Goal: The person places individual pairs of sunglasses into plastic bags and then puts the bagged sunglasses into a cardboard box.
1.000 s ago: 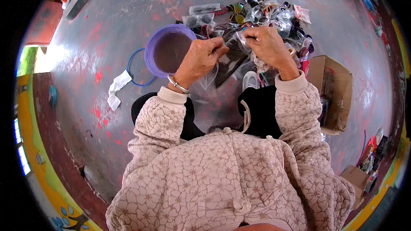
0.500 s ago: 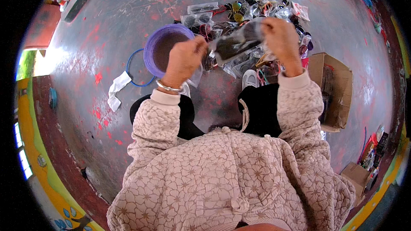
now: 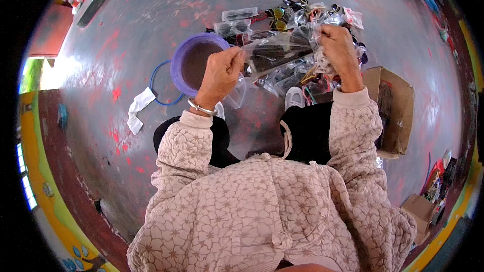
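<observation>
Moved wider apart since second ago, with left hand [image 3: 220, 73] and right hand [image 3: 339, 50] closed, pinching opposite ends of clear bag [image 3: 277, 48]; keep taut, pull evenly.

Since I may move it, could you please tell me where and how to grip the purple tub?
Take the purple tub by its left rim, probably from the left: its round mouth faces up and the left hand hides part of its right side.

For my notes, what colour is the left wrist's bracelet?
The bracelet is silver, seen best in the head view.
</observation>
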Available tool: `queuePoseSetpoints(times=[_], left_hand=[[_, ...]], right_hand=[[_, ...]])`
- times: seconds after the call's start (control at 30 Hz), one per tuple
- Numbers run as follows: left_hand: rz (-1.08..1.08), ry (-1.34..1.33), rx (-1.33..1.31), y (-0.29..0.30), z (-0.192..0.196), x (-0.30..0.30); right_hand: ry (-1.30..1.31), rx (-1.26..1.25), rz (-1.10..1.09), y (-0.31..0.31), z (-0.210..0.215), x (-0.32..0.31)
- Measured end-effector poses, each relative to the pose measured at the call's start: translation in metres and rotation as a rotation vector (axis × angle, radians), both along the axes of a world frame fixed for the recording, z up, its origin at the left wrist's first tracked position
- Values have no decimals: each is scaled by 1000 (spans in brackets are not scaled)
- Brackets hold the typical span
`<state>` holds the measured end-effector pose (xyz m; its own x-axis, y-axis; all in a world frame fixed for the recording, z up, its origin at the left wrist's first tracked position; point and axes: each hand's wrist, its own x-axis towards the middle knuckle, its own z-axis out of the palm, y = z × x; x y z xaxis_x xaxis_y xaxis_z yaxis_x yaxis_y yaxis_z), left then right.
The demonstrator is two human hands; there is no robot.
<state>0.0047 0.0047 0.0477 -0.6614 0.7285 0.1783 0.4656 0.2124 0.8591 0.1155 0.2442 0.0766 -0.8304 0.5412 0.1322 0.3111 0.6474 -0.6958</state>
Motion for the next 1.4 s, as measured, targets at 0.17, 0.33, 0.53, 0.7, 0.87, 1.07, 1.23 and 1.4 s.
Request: queuePoseSetpoints(times=[0.17, 0.33, 0.53, 0.7, 0.87, 1.07, 1.23, 1.4], left_hand=[[-16, -139, 33, -4, 6, -3], [30, -338, 163, -9, 5, -15], [-2, -625, 131, -3, -5, 4], [8, -462, 100, 12, 1, 4], [20, -414, 5, 5, 3, 3], [-89, -369, -56, -7, 12, -1], [81, -625, 208, -8, 9, -15], [217, -685, 335, 5, -6, -3]], right_hand=[[-17, -106, -5, 2, 0, 1], [-21, -53, -41, 4, -4, -1], [28, -50, -175, 9, -9, -4], [12, -19, -101, -5, -6, -7], [11, -115, -50, 3, -14, -5], [-37, -247, -33, 5, -13, -3], [-38, -292, 74, -16, -13, -9], [-35, -498, -84, -32, -11, -12]])
